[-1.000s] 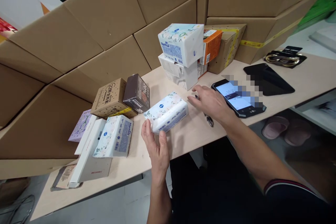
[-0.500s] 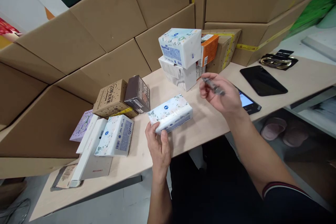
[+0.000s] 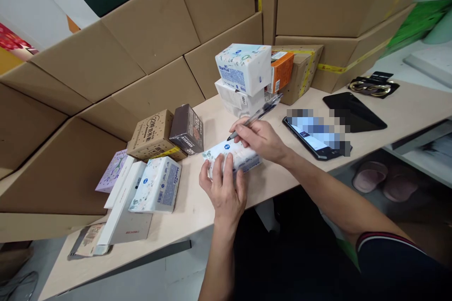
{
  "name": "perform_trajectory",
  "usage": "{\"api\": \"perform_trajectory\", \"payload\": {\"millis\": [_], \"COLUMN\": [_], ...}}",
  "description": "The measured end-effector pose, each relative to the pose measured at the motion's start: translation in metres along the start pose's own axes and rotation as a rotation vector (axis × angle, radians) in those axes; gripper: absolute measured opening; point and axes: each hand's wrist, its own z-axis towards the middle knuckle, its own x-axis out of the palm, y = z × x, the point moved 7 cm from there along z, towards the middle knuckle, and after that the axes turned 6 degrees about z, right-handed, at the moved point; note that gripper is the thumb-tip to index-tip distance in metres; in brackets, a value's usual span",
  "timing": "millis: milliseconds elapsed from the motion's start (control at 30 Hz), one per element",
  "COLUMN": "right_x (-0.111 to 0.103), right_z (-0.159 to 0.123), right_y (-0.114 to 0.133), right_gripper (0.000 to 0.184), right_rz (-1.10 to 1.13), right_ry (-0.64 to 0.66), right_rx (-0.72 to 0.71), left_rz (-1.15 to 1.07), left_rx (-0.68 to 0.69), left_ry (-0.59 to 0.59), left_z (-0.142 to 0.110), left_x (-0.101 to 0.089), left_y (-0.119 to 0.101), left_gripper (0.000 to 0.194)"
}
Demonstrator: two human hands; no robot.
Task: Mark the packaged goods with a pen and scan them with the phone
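On the wooden tabletop in front of me lies a white floral tissue pack. My left hand steadies it, with the fingers spread over its top and the thumb against the near side. Pinched in my right hand is a clear pen with a dark tip, which points down at the top of the pack near a blue logo; whether the tip touches cannot be made out. Behind the pen, another tissue pack sits on a white package.
A phone and a black tablet-like slab lie to the right. Leftward stand a brown box, a printed carton, a third tissue pack and a white box. Large cardboard boxes wall the back.
My right hand has moved left from beside the pack to over it, bringing the pen's tip down to the top. My left hand's fingers have shifted from the pack's left end onto its top.
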Motion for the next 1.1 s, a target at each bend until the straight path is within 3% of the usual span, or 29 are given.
{"api": "perform_trajectory", "payload": {"millis": [133,333,900,1100], "right_x": [0.003,0.008,0.014,0.013], "right_z": [-0.003,-0.003,-0.002,-0.002], "right_y": [-0.002,0.005,0.001,0.000], "right_gripper": [0.018,0.022,0.025,0.023], "right_rz": [-0.209,-0.365,-0.484,-0.487], "right_ry": [-0.011,0.008,0.089,0.059], "right_rx": [-0.053,-0.175,-0.166,-0.139], "left_rz": [0.062,0.139,0.125,0.133], "left_rx": [0.002,-0.003,-0.004,0.003], "left_ry": [0.029,0.019,0.004,0.002], "left_z": [-0.002,-0.002,-0.001,0.000], "left_x": [0.010,0.008,0.006,0.005], "left_y": [0.001,-0.003,-0.005,-0.006], "left_gripper": [0.042,0.037,0.037,0.036]}}
